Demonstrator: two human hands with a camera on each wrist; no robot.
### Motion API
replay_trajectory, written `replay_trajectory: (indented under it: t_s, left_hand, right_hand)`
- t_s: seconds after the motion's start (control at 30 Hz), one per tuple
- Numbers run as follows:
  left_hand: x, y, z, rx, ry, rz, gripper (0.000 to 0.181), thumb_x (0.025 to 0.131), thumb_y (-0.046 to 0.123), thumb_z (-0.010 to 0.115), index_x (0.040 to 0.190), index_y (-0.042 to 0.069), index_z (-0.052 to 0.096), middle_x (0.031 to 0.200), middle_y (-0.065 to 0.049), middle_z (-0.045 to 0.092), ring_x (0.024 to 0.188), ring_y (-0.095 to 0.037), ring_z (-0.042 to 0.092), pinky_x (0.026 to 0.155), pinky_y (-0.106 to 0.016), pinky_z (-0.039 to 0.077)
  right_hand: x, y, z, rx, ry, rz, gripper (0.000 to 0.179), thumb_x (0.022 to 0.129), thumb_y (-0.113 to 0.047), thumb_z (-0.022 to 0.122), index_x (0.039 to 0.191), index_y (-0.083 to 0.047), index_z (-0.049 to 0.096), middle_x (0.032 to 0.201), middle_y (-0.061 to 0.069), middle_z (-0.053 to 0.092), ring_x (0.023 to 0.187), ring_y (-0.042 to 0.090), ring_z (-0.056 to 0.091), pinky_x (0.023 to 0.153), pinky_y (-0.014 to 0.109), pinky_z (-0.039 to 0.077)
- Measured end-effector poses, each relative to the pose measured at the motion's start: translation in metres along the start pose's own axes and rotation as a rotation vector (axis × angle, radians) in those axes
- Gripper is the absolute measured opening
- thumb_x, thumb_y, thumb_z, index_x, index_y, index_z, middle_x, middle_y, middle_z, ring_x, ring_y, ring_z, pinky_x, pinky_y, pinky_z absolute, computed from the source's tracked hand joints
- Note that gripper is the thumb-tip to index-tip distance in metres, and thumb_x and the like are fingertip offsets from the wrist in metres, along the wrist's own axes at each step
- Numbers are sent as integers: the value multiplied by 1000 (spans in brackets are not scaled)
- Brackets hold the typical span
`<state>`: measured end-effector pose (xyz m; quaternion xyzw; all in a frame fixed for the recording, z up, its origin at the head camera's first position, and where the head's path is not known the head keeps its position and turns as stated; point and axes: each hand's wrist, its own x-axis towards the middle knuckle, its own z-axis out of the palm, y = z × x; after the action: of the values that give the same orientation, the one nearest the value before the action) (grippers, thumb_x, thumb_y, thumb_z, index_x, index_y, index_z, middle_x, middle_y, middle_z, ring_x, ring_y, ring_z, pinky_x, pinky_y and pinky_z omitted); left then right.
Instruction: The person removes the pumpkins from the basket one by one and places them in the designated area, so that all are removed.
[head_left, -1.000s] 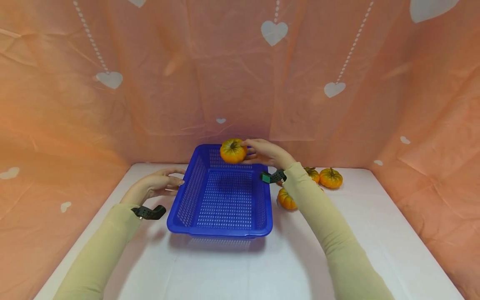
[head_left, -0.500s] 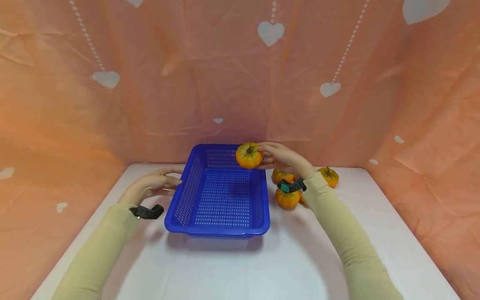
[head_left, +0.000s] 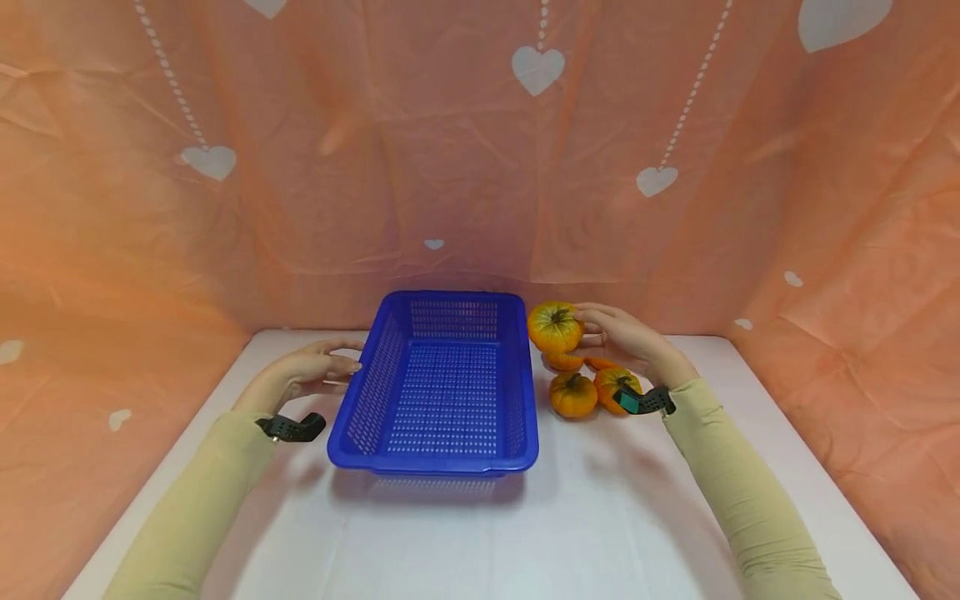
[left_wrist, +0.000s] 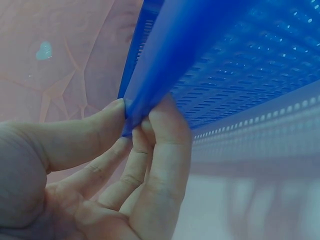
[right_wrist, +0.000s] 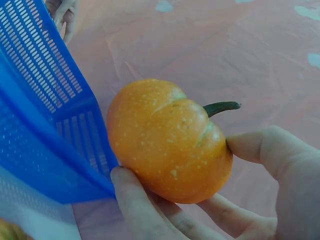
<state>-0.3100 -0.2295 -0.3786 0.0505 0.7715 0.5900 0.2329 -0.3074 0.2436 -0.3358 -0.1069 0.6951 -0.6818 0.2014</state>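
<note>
My right hand (head_left: 626, 340) holds a small orange pumpkin (head_left: 556, 327) between thumb and fingers, just past the right rim of a blue plastic basket (head_left: 531, 400). In the right wrist view the pumpkin (right_wrist: 167, 142) shows its green stem pointing away, and the basket wall (right_wrist: 75, 155) is close on its left. My left hand (head_left: 311, 372) pinches the basket's left rim. The left wrist view shows the thumb of the left hand (left_wrist: 115, 170) on one side of the rim and the fingers curled under it. The basket's perforated floor is bare.
Several more pumpkins (head_left: 573, 395) lie on the white table (head_left: 450, 550) to the right of the basket, some partly hidden by the held pumpkin and the right hand. An orange cloth with white hearts (head_left: 465, 167) hangs behind and at both sides.
My right hand has carried the pumpkin rightward and slightly down, from over the basket's far end to outside its right rim. The left hand keeps its hold on the basket.
</note>
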Motion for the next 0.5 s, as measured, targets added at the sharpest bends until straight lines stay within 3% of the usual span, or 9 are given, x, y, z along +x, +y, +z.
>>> replay_trajectory:
  t_s: [0.23, 0.5]
  left_hand:
    - [0, 0, 0, 12, 7, -3, 60, 95, 6, 57, 145, -3, 25, 101, -8, 65, 93, -20, 64, 85, -39, 53]
    - [0, 1, 0, -6, 1, -2, 58, 95, 3, 55, 144, -4, 25, 98, -6, 65, 91, -18, 64, 85, -38, 53]
  right_hand:
    - [-24, 9, -21, 28, 18, 16, 63, 103, -26, 45, 150, 3, 14, 150, 27, 19, 108, 27, 59, 98, 48, 39]
    - [-51, 34, -48, 10, 69, 26, 67, 103, -27, 43, 150, 4, 8, 153, 29, 10, 109, 22, 57, 100, 49, 36]
